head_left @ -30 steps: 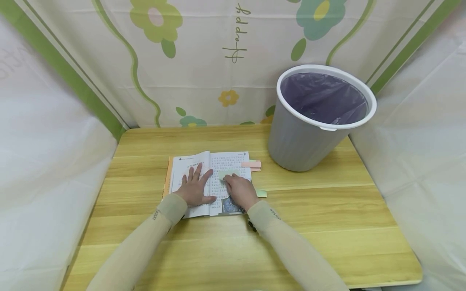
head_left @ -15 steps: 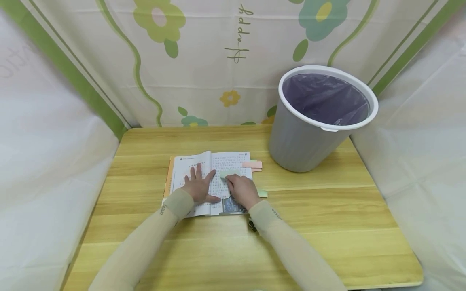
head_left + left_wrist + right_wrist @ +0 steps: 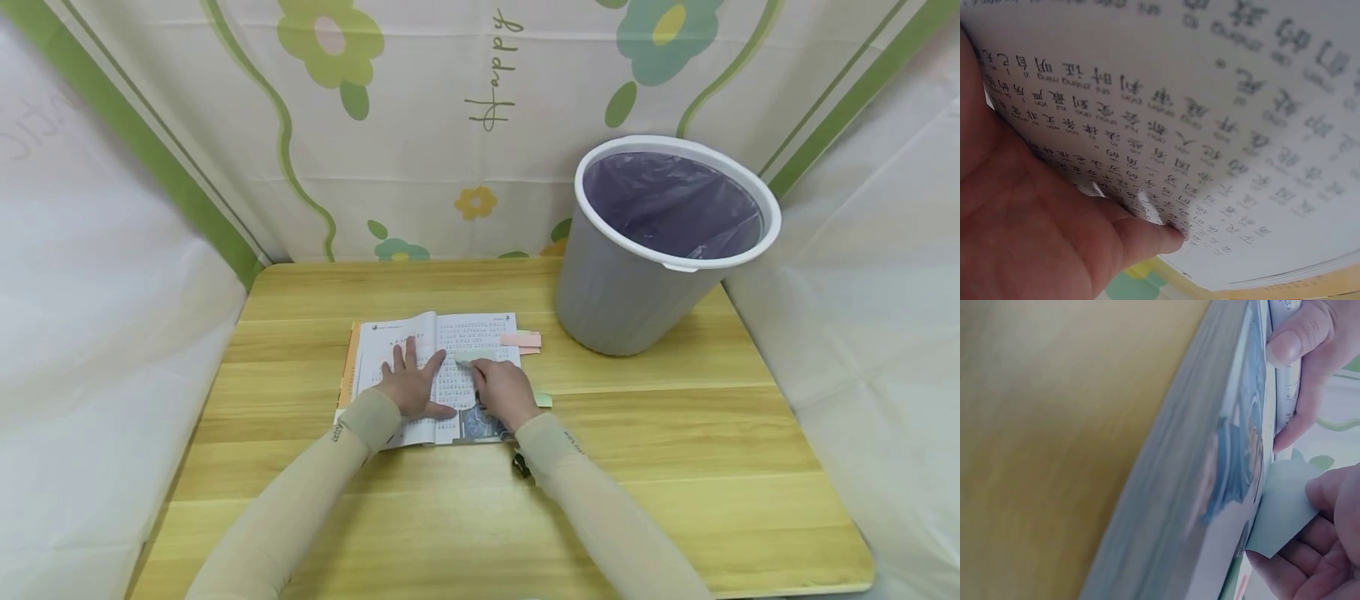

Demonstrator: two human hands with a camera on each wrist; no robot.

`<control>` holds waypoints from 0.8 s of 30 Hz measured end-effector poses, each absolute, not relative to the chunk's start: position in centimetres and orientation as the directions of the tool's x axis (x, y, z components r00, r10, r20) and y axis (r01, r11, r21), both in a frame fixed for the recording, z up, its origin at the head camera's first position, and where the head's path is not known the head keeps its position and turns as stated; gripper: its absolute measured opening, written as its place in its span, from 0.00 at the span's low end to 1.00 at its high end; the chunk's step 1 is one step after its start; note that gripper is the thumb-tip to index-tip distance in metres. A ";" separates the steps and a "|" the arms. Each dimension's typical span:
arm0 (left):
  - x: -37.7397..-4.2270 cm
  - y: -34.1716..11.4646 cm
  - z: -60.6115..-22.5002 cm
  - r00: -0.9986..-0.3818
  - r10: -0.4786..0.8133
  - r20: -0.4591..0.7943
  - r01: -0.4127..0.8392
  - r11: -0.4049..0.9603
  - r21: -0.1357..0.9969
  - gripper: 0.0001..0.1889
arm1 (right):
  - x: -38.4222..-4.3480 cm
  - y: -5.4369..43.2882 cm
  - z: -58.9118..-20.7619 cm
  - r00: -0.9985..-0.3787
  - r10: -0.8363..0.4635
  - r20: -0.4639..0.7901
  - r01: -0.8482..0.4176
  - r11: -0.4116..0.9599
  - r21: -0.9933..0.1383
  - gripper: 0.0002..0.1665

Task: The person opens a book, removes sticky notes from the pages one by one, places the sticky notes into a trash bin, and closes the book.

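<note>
An open book (image 3: 472,327) with printed characters lies on the wooden table, a picture at the lower part of its right page. My left hand (image 3: 407,390) presses on the left page with its fingers spread, thumb across the fold. On the right page my right hand (image 3: 507,393) pinches a pale green sticky note (image 3: 1285,503) between thumb and fingers. In the right wrist view the note stands partly raised and curved off the page. The left wrist view shows the left palm (image 3: 1041,219) close over the printed page.
Pink paper tabs (image 3: 521,340) and a green tab (image 3: 543,401) stick out from the book's right edge. A grey bin (image 3: 622,292) with a dark liner stands at the table's back right. A flowered curtain (image 3: 420,150) hangs behind the table (image 3: 637,433).
The right hand has shifted slightly to the right while pinching the green sticky note, and the note's left end has lifted. The left hand keeps pressing on the left page.
</note>
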State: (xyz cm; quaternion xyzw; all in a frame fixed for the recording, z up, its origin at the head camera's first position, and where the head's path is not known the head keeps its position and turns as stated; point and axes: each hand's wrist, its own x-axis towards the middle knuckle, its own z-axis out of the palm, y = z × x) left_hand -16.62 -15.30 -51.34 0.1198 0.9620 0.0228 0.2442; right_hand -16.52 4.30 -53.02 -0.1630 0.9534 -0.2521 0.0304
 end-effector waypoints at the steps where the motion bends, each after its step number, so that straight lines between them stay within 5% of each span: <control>1: -16.6 -15.3 -51.3 -0.852 0.241 -0.464 0.219 0.970 0.102 0.62 | -16.5 4.3 -53.0 -0.947 -0.320 0.021 -0.287 0.819 -0.496 0.17; 24: -16.9 -15.2 -51.6 -0.844 0.222 -0.488 0.198 0.975 0.100 0.64 | -16.5 4.8 -52.9 -0.970 -0.240 0.041 -0.217 0.772 -0.598 0.18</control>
